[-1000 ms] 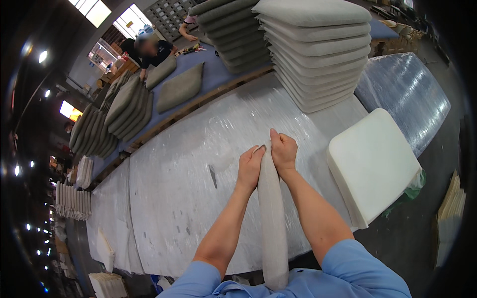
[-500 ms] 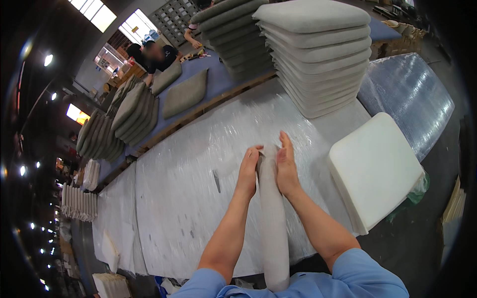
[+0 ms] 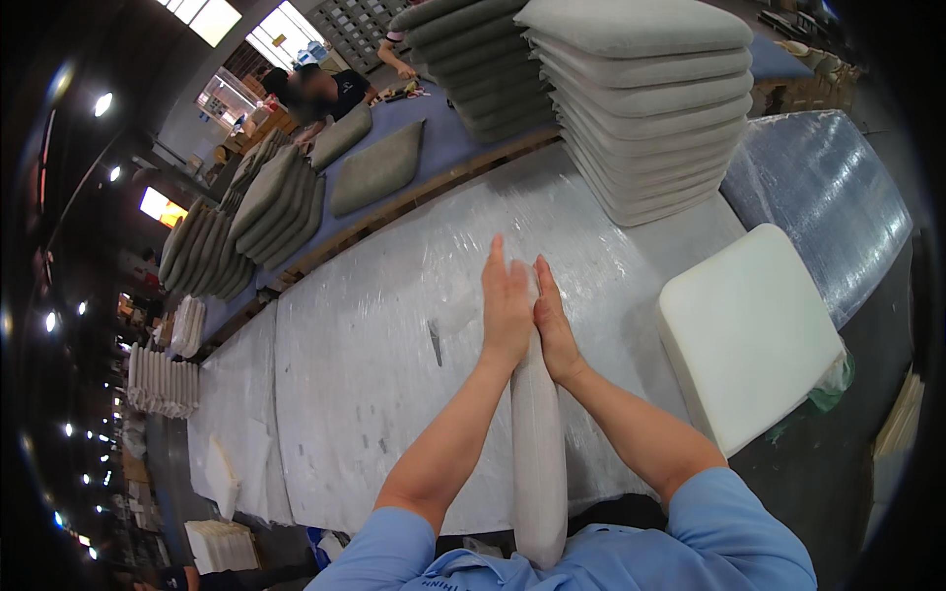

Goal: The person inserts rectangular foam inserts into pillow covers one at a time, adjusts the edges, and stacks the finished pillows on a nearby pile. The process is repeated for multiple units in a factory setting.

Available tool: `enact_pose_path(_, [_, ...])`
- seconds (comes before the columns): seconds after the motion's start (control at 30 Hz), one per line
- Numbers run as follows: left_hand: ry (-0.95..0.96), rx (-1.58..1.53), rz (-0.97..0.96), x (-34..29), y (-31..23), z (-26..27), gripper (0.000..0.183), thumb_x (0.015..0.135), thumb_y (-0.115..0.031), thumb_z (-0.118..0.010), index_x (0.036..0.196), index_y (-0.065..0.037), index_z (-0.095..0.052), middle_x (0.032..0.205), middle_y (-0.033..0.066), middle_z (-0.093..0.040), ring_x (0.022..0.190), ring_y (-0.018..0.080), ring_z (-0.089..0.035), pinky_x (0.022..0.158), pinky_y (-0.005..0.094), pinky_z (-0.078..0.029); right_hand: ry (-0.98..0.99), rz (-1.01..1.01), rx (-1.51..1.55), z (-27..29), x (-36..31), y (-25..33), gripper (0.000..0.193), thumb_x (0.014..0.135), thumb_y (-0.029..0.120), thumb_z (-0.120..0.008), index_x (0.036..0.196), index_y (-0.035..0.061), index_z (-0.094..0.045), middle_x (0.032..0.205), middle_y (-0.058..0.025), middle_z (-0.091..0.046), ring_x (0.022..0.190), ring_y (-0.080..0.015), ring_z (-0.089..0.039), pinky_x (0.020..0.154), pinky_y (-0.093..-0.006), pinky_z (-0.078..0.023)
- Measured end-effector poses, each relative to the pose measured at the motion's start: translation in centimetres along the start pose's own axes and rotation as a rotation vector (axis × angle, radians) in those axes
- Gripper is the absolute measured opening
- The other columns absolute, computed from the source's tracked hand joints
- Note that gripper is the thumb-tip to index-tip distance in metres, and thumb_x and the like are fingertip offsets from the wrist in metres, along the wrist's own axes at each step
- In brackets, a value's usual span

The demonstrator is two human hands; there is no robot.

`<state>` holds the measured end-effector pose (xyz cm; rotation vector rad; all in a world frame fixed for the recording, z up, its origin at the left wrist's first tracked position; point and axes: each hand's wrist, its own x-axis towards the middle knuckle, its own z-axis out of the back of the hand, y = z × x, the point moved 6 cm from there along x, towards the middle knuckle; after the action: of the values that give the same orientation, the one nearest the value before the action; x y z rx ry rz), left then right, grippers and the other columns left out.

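Since a second earlier, my left hand (image 3: 507,313) and right hand (image 3: 557,335) had gone from curled grips to long, opened-out fingers. Before me lay a plastic-covered table (image 3: 345,394). On it rose a tall stack of pale cushions (image 3: 645,103), with white foam (image 3: 754,335) to the right, near the edge. One grey-white cushion (image 3: 538,458) stood on edge, running from my blue shirt (image 3: 631,561) out to my hands, its far end between my flattened palms.
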<state>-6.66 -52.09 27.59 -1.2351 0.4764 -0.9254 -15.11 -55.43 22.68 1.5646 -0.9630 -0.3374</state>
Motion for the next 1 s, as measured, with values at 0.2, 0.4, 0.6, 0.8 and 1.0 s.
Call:
enact_pose_path(0.2, [-0.075, -0.419, 0.190, -5.4, 3.3, 0.9, 0.075, 0.111, -0.057, -0.028, 0.169, -0.012, -0.008, 0.175, 0.0161, -0.004, 0.162, 0.0300, -0.003, 0.129, 0.0423, -0.009, 0.009, -0.148, 0.100, 0.5, -3.4, 0.9, 0.080, 0.111, 0.055, -0.028, 0.166, -0.0004, -0.010, 0.174, -0.0190, -0.009, 0.161, -0.0331, -0.006, 0.130, -0.0423, -0.005])
enact_pose_path(0.4, [0.080, -0.124, 0.107, -7.0, 0.0, -1.3, 0.078, 0.112, -0.053, -0.027, 0.167, -0.004, -0.002, 0.174, 0.0188, -0.003, 0.161, 0.0334, -0.003, 0.129, 0.0428, -0.007, 0.075, -0.012, -0.025, 0.6, -4.9, 1.0, 0.084, 0.110, 0.060, -0.026, 0.166, -0.0009, -0.009, 0.174, -0.0191, -0.008, 0.161, -0.0338, -0.004, 0.130, -0.0425, -0.004])
enact_pose_path(0.6, [0.137, -0.222, 0.170, -5.8, -0.1, -1.6, 0.075, 0.112, -0.057, -0.028, 0.169, -0.014, -0.005, 0.175, 0.0152, -0.004, 0.161, 0.0303, -0.004, 0.130, 0.0415, -0.010, 0.167, -0.014, -0.031, 2.0, -4.4, -0.8, 0.084, 0.110, 0.059, -0.027, 0.166, -0.0010, -0.007, 0.174, -0.0182, -0.008, 0.162, -0.0330, -0.004, 0.130, -0.0421, -0.005])
enact_pose_path(0.8, [0.122, -0.602, 0.356, -1.8, 5.0, -0.5, 0.081, 0.107, -0.068, -0.028, 0.169, -0.020, -0.009, 0.174, 0.0161, -0.014, 0.160, 0.0312, -0.013, 0.129, 0.0430, -0.015, 0.151, -0.205, 0.146, 1.7, 2.3, -0.2, 0.086, 0.109, 0.063, -0.025, 0.167, 0.0023, -0.005, 0.174, -0.0178, -0.007, 0.162, -0.0322, -0.003, 0.130, -0.0422, -0.006])
enact_pose_path(1.0, [0.137, -0.189, 0.262, 1.1, 3.3, -1.7, 0.073, 0.109, -0.065, -0.023, 0.169, -0.027, -0.008, 0.174, 0.0183, -0.013, 0.160, 0.0342, -0.015, 0.128, 0.0447, -0.018, 0.160, -0.271, 0.138, 1.1, 3.8, -1.5, 0.081, 0.111, 0.058, -0.025, 0.167, 0.0030, -0.005, 0.175, -0.0161, -0.007, 0.161, -0.0311, -0.004, 0.130, -0.0412, -0.009])
